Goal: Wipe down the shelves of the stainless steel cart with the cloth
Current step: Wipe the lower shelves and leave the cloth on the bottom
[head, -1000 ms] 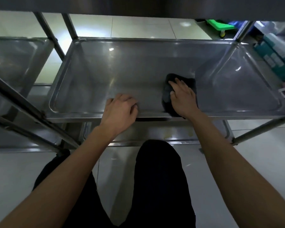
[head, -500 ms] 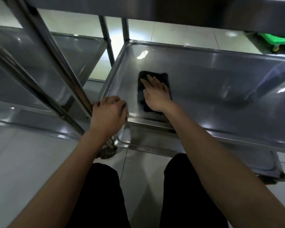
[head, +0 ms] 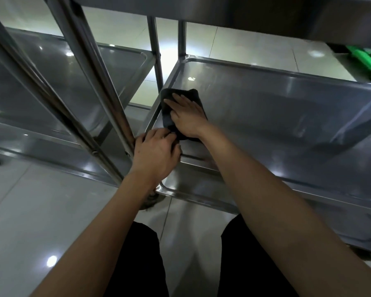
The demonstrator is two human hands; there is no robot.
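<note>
- my legs in black trousers [head: 137, 264] nearest, over pale floor tiles [head: 41, 221]
- my left hand [head: 154, 154] at the near left corner of the cart's middle shelf [head: 276, 108], fingers curled over the front rim beside the corner post [head: 107, 91], gripping it
- lower shelf [head: 201, 189] shows under the rim, just past my knees
- my right hand [head: 187, 116] flat on the dark cloth [head: 181, 96], fingers straight and spread, pressing it down, not clenched
- cloth lies on the middle shelf at its left end, near the left wall, far edge sticking out past my fingertips; near edge almost touches my left hand
- second steel cart [head: 51, 82] to the left, just beside mine
- top shelf underside [head: 244, 11] overhead
- green wheeled thing [head: 366, 58] far right on the floor, partly cut off
</note>
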